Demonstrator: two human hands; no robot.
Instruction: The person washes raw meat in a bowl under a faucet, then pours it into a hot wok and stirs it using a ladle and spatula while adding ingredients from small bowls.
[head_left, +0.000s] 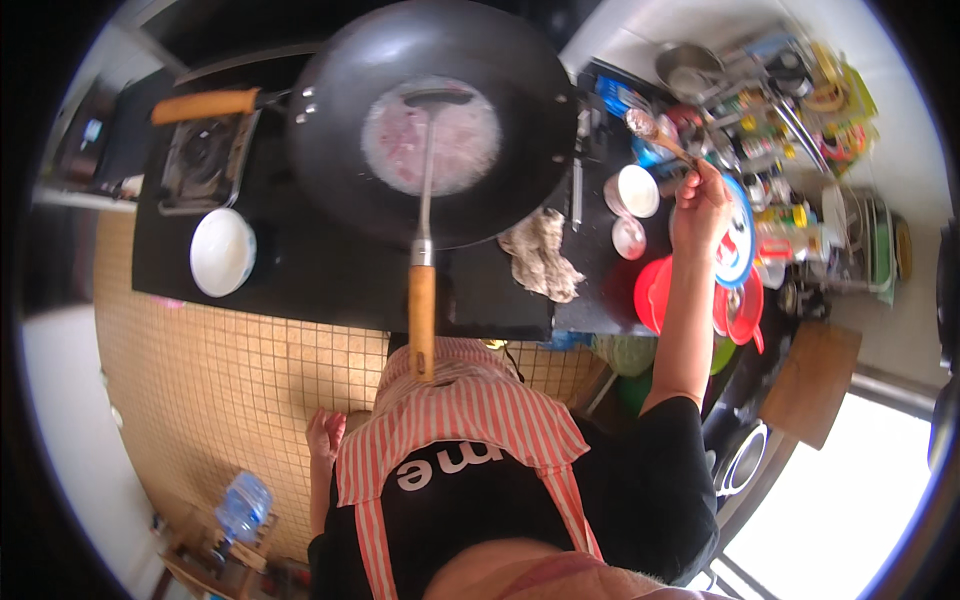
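My right hand (703, 202) grips a wooden spoon (651, 131) by its handle, bowl end up and to the left. Something pale and grainy lies in the spoon's bowl. The spoon is over the cluttered right side of the counter, apart from the wok. My left hand (326, 433) hangs low beside the apron, loosely curled with nothing visible in it. Before me stands a large dark wok (330, 172) with foamy, pinkish liquid and pieces (405, 150) inside. A wok spatula (422, 300) rests in it, its wooden handle pointing towards me.
A white bowl (223, 253) and a gas burner (202, 154) are on the left. A crumpled cloth (541, 255) lies by the wok. To the right are a white tub (636, 191), its lid (628, 237), a red basin (654, 291) and several bottles (787, 216).
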